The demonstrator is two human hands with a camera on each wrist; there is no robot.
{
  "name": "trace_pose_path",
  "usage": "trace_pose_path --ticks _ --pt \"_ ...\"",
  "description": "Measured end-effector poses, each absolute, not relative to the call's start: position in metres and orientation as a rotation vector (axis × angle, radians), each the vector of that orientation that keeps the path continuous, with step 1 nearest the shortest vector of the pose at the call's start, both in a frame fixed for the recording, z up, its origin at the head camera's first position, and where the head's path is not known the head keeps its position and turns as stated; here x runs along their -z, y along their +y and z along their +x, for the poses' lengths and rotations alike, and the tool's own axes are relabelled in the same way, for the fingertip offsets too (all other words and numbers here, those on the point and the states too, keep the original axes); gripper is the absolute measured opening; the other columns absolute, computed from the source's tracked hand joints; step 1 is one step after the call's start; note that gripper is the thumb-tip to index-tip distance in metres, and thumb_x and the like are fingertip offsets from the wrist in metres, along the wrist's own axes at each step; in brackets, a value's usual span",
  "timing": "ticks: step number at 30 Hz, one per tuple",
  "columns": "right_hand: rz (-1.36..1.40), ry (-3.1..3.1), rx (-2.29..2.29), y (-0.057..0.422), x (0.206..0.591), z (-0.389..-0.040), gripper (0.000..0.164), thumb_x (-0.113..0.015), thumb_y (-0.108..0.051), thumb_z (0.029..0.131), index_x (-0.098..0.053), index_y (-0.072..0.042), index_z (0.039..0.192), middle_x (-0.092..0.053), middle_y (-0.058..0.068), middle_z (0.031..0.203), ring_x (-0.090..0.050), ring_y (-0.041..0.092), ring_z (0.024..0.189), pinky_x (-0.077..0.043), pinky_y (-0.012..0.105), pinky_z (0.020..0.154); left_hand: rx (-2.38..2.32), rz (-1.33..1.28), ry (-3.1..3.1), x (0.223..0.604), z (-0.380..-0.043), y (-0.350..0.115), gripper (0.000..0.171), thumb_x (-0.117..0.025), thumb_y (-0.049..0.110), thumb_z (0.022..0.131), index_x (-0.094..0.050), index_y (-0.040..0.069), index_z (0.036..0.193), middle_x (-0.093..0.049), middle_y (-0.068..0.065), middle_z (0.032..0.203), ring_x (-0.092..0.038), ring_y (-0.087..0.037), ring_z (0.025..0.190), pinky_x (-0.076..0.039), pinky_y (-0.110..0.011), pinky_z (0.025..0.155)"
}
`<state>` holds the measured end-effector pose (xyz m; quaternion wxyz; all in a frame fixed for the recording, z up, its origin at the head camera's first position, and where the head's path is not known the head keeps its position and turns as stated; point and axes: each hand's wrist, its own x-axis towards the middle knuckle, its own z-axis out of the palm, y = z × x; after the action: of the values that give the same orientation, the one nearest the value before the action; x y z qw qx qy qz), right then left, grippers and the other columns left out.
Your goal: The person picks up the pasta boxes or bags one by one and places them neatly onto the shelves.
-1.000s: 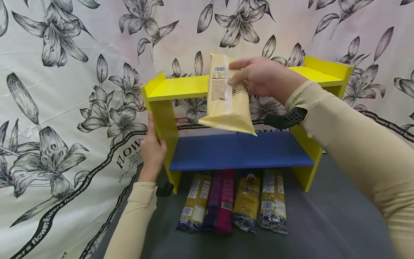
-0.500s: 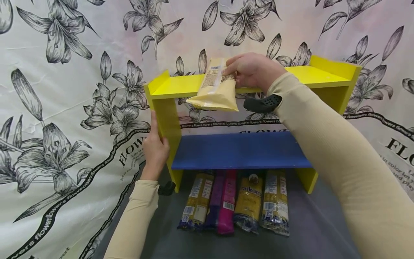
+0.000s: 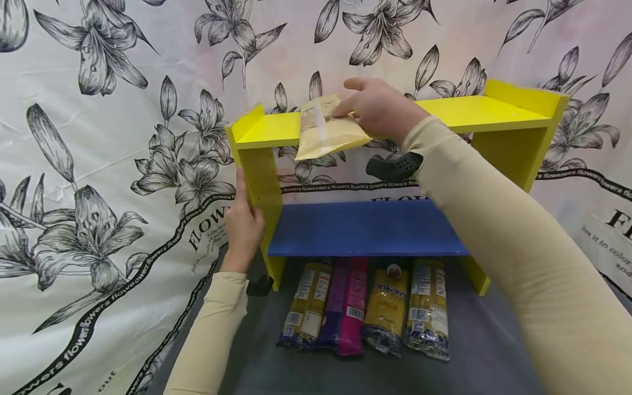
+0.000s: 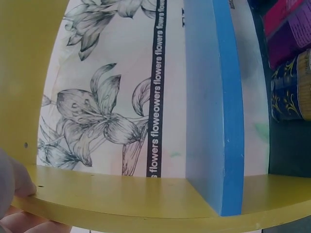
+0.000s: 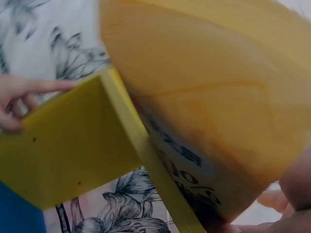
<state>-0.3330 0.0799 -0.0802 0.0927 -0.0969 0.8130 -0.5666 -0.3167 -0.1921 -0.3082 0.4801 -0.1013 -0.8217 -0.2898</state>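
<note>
A pale yellow packet (image 3: 326, 129) with a white back seam lies slanted over the front edge of the top yellow shelf, left of its middle. My right hand (image 3: 382, 107) holds it by its right side. Close up in the right wrist view, the packet (image 5: 209, 97) shows dark print, and part of the hand shows at lower right. My left hand (image 3: 244, 227) grips the left side panel (image 3: 259, 192) of the yellow and blue shelf unit, its index finger pointing up along the outside. In the left wrist view the thumb (image 4: 22, 179) presses the panel's inner face.
Below the blue middle shelf (image 3: 370, 227), several packets stand or lean side by side: gold packs (image 3: 387, 310) and a purple and pink pair (image 3: 353, 312). A raised end piece (image 3: 525, 99) bounds the top shelf at right. A flower-printed sheet (image 3: 113, 164) hangs behind.
My right hand has moved the packet left and onto the top shelf's front edge, tipping it flatter. The left hand keeps its place on the side panel. The view has shifted slightly.
</note>
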Motion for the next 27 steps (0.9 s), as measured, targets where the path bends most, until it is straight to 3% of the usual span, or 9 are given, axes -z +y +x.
trace_pose_path --ticks 1,3,6,9,11,14,18,27 --pt "-0.319 2.498 1.596 0.08 0.081 -0.33 0.082 -0.058 -0.016 0.102 -0.009 -0.036 0.165 -0.03 0.002 0.168 -0.068 0.009 0.082 -0.057 0.02 0.071 0.709 -0.25 -2.003 0.309 -0.317 -0.192 0.079 -0.056 -0.01 0.087 -0.03 0.005 0.16 -0.068 -0.039 0.097 -0.063 -0.049 0.067 -0.052 -0.056 0.06" --pt "-0.371 2.504 1.573 0.081 0.08 -0.322 0.086 -0.061 -0.017 0.1 -0.007 -0.036 0.165 -0.04 0.006 0.161 -0.068 0.011 0.076 -0.058 0.023 0.07 0.716 -0.251 -2.005 0.309 -0.317 -0.192 0.079 -0.056 -0.009 0.087 -0.03 0.006 0.16 -0.068 -0.039 0.098 -0.064 -0.05 0.07 -0.053 -0.057 0.062" --pt "-0.473 2.515 1.485 0.085 0.078 -0.308 0.089 -0.064 -0.02 0.099 -0.005 -0.033 0.166 -0.039 0.009 0.161 -0.068 0.017 0.107 -0.057 0.028 0.089 0.724 -0.243 -2.005 0.31 -0.316 -0.191 0.079 -0.057 -0.009 0.087 -0.031 0.006 0.16 -0.068 -0.039 0.1 -0.065 -0.051 0.072 -0.054 -0.057 0.064" --pt "-0.618 2.607 1.245 0.096 0.075 -0.295 0.087 -0.065 -0.029 0.099 -0.01 -0.03 0.166 -0.026 0.012 0.168 -0.045 0.027 0.145 -0.043 0.04 0.115 0.723 -0.236 -2.01 0.31 -0.316 -0.191 0.08 -0.057 -0.009 0.088 -0.03 0.007 0.161 -0.069 -0.038 0.102 -0.066 -0.05 0.073 -0.054 -0.057 0.065" --pt "-0.724 2.702 1.022 0.105 0.076 -0.288 0.083 -0.065 -0.037 0.098 -0.018 -0.03 0.165 -0.02 0.011 0.171 -0.031 0.03 0.154 -0.032 0.048 0.122 0.721 -0.24 -2.014 0.31 -0.316 -0.191 0.08 -0.057 -0.009 0.088 -0.029 0.007 0.161 -0.069 -0.038 0.103 -0.066 -0.05 0.073 -0.054 -0.057 0.064" --pt "-0.873 2.764 0.815 0.114 0.084 -0.286 0.076 -0.064 -0.043 0.095 -0.03 -0.027 0.162 -0.029 0.014 0.167 -0.033 0.036 0.151 -0.033 0.05 0.117 0.704 -0.23 -2.015 0.31 -0.316 -0.193 0.08 -0.057 -0.008 0.088 -0.029 0.007 0.161 -0.069 -0.038 0.102 -0.065 -0.05 0.072 -0.054 -0.057 0.063" --pt "-0.958 2.77 0.878 0.113 0.1 -0.291 0.069 -0.061 -0.043 0.094 -0.041 -0.025 0.158 -0.044 0.013 0.157 -0.047 0.031 0.136 -0.038 0.041 0.101 0.684 -0.229 -2.008 0.309 -0.316 -0.195 0.079 -0.057 -0.009 0.087 -0.03 0.006 0.161 -0.069 -0.038 0.098 -0.064 -0.049 0.069 -0.052 -0.056 0.061" --pt "-1.041 2.926 0.777 0.086 0.108 -0.304 0.066 -0.059 -0.053 0.094 -0.047 -0.028 0.154 -0.044 0.011 0.151 -0.043 0.026 0.126 -0.036 0.039 0.095 0.69 -0.249 -1.987 0.31 -0.319 -0.191 0.081 -0.057 -0.011 0.085 -0.03 0.005 0.16 -0.069 -0.038 0.096 -0.064 -0.048 0.068 -0.052 -0.056 0.061"
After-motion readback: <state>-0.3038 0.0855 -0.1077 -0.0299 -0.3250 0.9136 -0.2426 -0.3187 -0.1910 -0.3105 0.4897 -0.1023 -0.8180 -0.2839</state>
